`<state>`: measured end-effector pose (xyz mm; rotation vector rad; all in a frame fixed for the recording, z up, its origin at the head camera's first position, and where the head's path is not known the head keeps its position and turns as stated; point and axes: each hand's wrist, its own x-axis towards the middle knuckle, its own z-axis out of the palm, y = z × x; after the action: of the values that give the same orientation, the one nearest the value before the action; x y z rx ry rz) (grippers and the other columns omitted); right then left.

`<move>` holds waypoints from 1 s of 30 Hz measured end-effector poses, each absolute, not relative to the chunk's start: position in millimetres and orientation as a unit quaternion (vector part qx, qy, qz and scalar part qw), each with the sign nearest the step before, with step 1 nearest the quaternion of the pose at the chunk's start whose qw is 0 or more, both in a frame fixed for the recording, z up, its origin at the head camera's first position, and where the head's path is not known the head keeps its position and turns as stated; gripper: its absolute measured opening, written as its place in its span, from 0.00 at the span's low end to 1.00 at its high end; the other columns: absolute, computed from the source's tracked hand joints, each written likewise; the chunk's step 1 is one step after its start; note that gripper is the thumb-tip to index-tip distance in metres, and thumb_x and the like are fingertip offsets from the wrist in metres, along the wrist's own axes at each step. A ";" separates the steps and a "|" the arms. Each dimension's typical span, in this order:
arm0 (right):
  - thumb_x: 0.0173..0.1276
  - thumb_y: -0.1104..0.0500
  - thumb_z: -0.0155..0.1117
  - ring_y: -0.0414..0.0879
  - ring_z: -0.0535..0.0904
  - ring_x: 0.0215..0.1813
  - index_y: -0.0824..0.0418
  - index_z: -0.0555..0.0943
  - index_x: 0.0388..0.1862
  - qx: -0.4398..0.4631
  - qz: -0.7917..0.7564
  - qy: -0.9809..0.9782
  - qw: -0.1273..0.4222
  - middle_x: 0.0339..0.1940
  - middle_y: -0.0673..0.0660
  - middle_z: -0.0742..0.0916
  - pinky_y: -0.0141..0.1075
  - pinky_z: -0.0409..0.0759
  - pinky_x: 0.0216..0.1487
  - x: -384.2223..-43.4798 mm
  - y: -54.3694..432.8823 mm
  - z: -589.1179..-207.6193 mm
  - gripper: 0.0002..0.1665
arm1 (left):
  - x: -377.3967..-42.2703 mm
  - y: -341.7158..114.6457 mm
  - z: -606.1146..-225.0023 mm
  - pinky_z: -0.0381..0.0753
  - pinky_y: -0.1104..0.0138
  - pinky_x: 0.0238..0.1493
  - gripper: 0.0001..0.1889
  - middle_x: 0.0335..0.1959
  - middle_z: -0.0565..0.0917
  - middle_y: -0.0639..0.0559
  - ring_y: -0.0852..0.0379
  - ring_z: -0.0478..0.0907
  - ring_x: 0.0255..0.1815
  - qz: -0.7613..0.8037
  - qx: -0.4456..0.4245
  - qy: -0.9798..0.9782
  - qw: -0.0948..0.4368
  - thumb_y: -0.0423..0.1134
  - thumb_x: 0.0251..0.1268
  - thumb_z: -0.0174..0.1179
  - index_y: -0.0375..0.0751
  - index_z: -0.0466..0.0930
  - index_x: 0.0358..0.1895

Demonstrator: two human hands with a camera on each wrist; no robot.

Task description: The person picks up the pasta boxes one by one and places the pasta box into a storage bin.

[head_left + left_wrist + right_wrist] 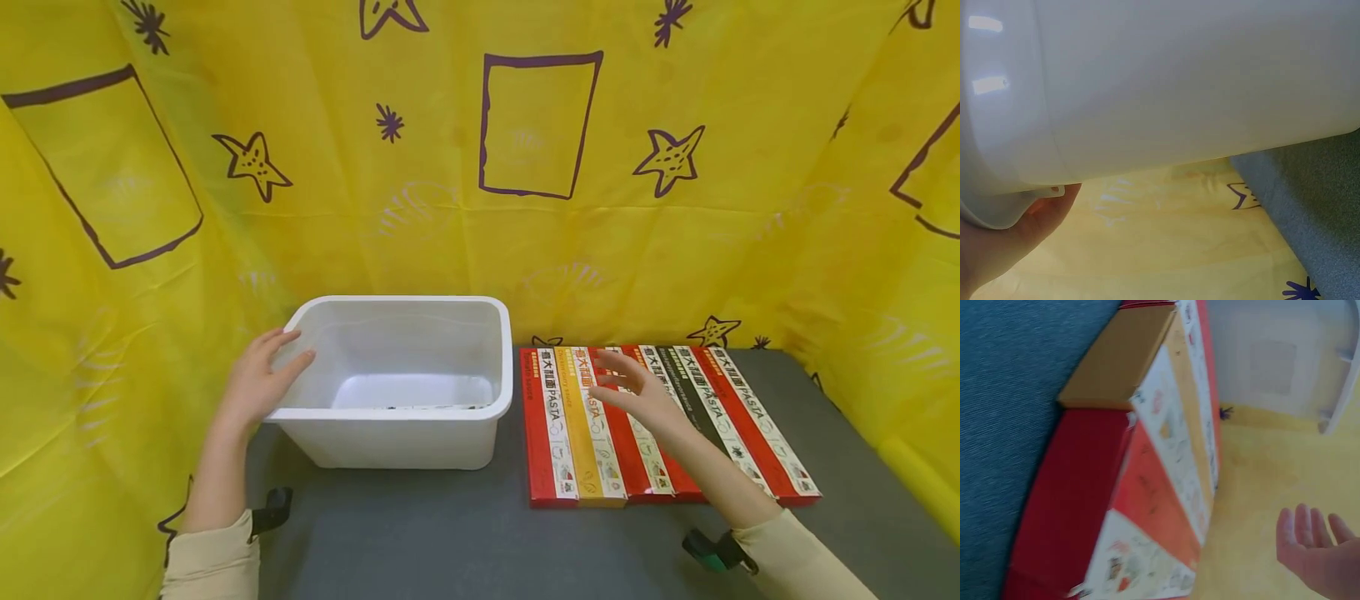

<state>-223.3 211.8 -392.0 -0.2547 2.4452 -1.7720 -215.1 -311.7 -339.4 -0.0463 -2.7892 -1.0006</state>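
Observation:
A deep white plastic bin (pixel 405 439) stands left of centre on the dark table. My left hand (pixel 262 375) holds its left rim, the thumb reaching over the inside. In the left wrist view, part of that hand (pixel 1029 237) goes beneath the bin's lip (pixel 997 215). My right hand (pixel 641 396) hovers above a row of flat pasta boxes, fingers loosely bent and holding nothing. Red (pixel 542 433), yellow (pixel 585 433) and black (pixel 697 383) boxes lie side by side. In the right wrist view, the hand (pixel 1316 553) is apart from them.
A yellow cloth (pixel 450 233) with dark star drawings hangs behind and at both sides. Bare grey tabletop (pixel 420 533) lies in front of the bin. A thin patterned edge (pixel 442 407) shows just behind the bin's front rim; the rest is hidden.

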 end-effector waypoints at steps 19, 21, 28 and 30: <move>0.70 0.47 0.63 0.56 0.69 0.66 0.56 0.56 0.78 0.002 -0.572 0.819 0.035 0.74 0.62 0.67 0.48 0.70 0.63 -197.8 260.0 -429.2 0.44 | -210.2 -313.2 -342.6 0.52 0.31 0.63 0.35 0.73 0.55 0.26 0.25 0.51 0.70 -0.334 -0.013 -0.938 0.087 0.56 0.73 0.50 0.29 0.63 0.70; 0.70 0.47 0.62 0.58 0.68 0.67 0.56 0.55 0.78 0.007 -0.571 0.820 0.036 0.74 0.62 0.67 0.41 0.73 0.60 -196.7 264.2 -431.4 0.44 | -210.8 -312.9 -342.7 0.52 0.30 0.63 0.36 0.73 0.54 0.27 0.25 0.50 0.70 -0.333 -0.012 -0.939 0.086 0.56 0.73 0.50 0.30 0.62 0.70; 0.70 0.46 0.61 0.57 0.66 0.69 0.57 0.51 0.79 0.027 -0.569 0.821 0.051 0.74 0.65 0.66 0.37 0.75 0.58 -192.7 282.0 -438.2 0.46 | -213.6 -312.4 -342.9 0.52 0.30 0.62 0.36 0.73 0.54 0.27 0.25 0.50 0.70 -0.333 -0.010 -0.939 0.085 0.57 0.73 0.50 0.31 0.62 0.71; 0.70 0.44 0.60 0.52 0.69 0.67 0.57 0.50 0.79 0.034 -0.569 0.820 0.055 0.75 0.65 0.64 0.36 0.76 0.58 -191.5 286.9 -438.3 0.47 | -213.9 -312.1 -342.3 0.52 0.30 0.62 0.36 0.73 0.54 0.27 0.25 0.50 0.70 -0.333 -0.012 -0.939 0.086 0.57 0.73 0.50 0.30 0.62 0.71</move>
<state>-191.5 286.9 -438.3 0.1025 2.4886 -1.7265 -213.9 -312.1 -342.3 -0.0357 -2.7974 -0.9929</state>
